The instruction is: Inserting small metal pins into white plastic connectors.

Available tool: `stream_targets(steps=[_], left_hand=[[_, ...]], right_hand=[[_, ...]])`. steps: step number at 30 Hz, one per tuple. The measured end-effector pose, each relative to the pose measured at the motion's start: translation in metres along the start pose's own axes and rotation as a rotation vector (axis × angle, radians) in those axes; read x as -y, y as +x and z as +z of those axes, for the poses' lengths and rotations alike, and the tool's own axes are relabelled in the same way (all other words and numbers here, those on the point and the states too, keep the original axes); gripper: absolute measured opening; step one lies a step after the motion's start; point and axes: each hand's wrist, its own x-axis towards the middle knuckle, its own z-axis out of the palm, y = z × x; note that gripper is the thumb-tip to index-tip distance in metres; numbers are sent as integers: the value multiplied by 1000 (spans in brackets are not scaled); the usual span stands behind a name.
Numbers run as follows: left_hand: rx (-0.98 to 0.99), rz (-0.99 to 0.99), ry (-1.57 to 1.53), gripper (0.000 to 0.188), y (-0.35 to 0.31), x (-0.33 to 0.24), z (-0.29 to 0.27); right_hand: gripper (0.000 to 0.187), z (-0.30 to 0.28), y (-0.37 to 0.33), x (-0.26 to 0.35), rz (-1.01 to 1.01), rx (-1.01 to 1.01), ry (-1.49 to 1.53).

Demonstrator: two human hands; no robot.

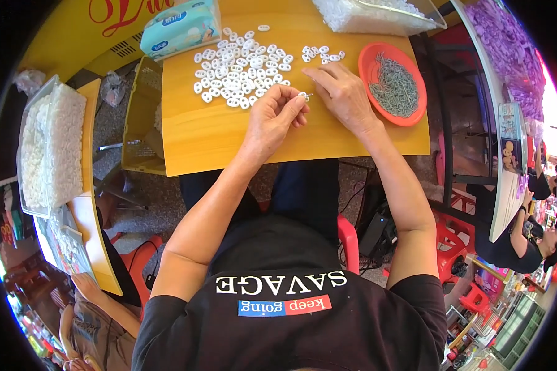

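My left hand (275, 119) is closed, with a small white two-holed plastic piece (303, 96) pinched between thumb and fingertips. A thin metal pin or screw sticks out of that piece. To its right, my right hand (343, 96) is held over the table with its fingers stretched leftward and apart, and nothing shows in them. A small group of white pieces (323, 55) lies just beyond its fingertips. Beyond my left hand spreads a large heap of similar white two-holed pieces (241, 71). Close by my right hand stands a red plastic bowl (421, 93) of thin metal screws or pins (394, 86).
The yellow table (223, 145) carries a blue tissue pack (181, 29) at the far left and a clear bin (418, 26) of white pieces at the far right. A yellow crate (133, 148) stands left. Other people sit at both sides, one hand (86, 287) showing at left.
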Motion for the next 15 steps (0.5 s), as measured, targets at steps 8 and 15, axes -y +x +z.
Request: stream_targets(steps=[8, 15], left_hand=[[21, -16, 9, 15, 0, 0, -1], [-5, 4, -12, 15, 0, 0, -1]], right_hand=[[21, -6, -3, 12, 781, -126, 980], [24, -7, -14, 26, 913, -225, 1453]])
